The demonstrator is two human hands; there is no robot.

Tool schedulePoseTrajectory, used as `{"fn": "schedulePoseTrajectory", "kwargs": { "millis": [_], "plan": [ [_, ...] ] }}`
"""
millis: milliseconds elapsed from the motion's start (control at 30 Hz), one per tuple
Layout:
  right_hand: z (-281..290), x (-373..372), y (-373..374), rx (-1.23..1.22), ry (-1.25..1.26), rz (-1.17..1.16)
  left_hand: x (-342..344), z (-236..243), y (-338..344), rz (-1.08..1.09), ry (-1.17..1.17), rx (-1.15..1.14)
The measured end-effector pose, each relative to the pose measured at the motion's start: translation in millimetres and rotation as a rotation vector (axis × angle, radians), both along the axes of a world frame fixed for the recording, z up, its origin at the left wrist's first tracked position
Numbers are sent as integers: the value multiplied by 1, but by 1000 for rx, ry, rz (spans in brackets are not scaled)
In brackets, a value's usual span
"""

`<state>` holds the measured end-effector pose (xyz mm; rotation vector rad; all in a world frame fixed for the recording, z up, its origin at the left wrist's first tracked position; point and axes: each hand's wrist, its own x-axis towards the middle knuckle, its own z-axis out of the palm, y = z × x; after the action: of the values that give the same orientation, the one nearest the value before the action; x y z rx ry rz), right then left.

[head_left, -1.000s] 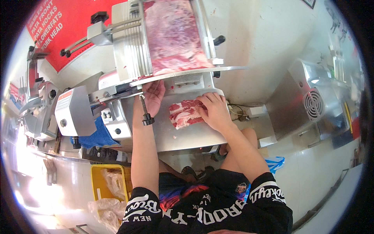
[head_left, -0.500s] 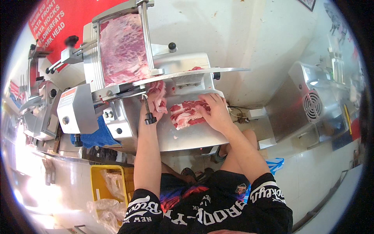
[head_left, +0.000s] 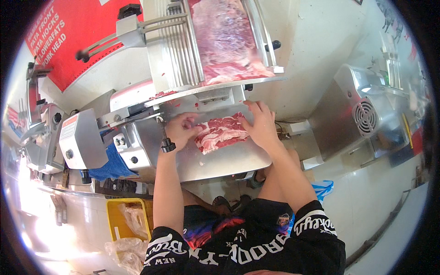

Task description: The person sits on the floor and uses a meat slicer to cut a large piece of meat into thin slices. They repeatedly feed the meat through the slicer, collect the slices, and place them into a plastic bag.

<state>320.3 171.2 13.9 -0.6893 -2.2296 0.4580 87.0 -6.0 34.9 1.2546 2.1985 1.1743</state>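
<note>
On the metal tray (head_left: pixel 220 168), meat slices (head_left: pixel 222 134) stretch lengthwise from the half-curled left hand (head_left: pixel 180 131) to the spread right hand (head_left: pixel 262 126), both close

White lettering (head_left: pixel 48 36) on sign (head_left: pixel 87 34) and shirt (head_left: pixel 245 263)

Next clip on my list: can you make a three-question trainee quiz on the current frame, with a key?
1. The sliced meat lies on: (a) a blue cloth, (b) a metal surface, (c) the floor.
2. True or false: the sliced meat lies between the left hand and the right hand.
3. What colour is the crate at lower left?

Key: 1 b; 2 true; 3 yellow.
</note>
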Motion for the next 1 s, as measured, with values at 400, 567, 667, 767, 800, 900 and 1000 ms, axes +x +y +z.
{"fn": "schedulePoseTrajectory", "kwargs": {
  "millis": [400,567,667,767,800,900,1000],
  "plan": [
    [-150,19,137,-526,-282,121,-19,15,24,-127,-1600,940],
    [-166,5,139,-637,-725,384,-21,0,16,28,-1723,861],
    [-160,-8,134,-596,-855,431,-29,-13,11,34,-1741,863],
    [-157,-18,128,-522,-933,415,-26,-21,7,-64,-1304,653],
    [-157,-21,127,-503,-945,399,-13,-14,8,-67,-1194,606],
    [-149,-25,126,-451,-958,336,50,17,24,-44,-822,512],
    [-141,-18,119,-415,-951,244,87,19,48,51,199,-31]
  ]
}}
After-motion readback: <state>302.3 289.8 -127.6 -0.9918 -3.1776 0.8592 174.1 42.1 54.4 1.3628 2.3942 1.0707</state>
